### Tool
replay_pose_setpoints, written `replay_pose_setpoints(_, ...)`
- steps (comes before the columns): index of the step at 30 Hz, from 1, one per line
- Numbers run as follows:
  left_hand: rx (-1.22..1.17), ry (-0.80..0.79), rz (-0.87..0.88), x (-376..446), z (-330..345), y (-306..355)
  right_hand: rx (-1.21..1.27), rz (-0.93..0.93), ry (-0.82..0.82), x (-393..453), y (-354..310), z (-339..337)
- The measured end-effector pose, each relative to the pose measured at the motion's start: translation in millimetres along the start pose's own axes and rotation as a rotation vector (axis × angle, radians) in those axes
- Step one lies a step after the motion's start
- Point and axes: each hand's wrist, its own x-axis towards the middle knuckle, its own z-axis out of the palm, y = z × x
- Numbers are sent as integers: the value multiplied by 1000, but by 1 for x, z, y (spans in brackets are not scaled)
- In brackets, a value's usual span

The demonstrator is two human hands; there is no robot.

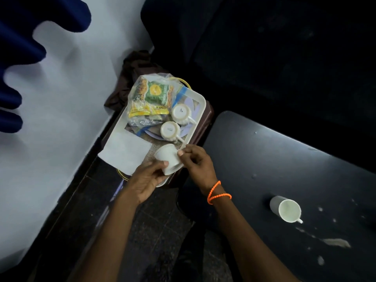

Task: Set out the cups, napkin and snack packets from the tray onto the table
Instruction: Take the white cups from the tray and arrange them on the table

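Note:
A white tray (200, 99) rests on a dark brown stand. On it lie a clear bag of snack packets (150, 98), a white napkin (126, 152) hanging over its near-left edge, and two white cups (181, 112) (169, 130) standing upside down. Both hands hold a third white cup (167, 158) tilted above the tray's near end. My left hand (147, 180) grips it from below, and my right hand (195, 161) pinches its right side. A fourth white cup (286, 208) stands upright on the dark table (284, 159) to the right.
A white wall fills the left side, with dark blue fabric (18, 47) at the top left. A brown cloth (132, 78) lies behind the tray. The table has pale spots and a smear (335, 242) near the upright cup. Dark tiled floor lies below.

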Motion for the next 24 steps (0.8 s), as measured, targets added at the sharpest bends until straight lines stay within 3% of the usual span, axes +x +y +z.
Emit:
replay_pose_setpoints(5, 370, -81, 195, 12, 54, -28, 104, 106, -101, 1, 10, -74)
replay_pose_setpoints(10, 940, -30, 397, 33, 127, -82, -147, 259, -47, 3, 26, -154)
replay_pose_setpoints(16, 1045, -31, 622, 40, 185, -164, -343, 277, 151, -3, 41, -210)
replay_pose_setpoints(24, 1199, -14, 708, 43, 208, -227, -313, 327, 209, -13, 66, -243)
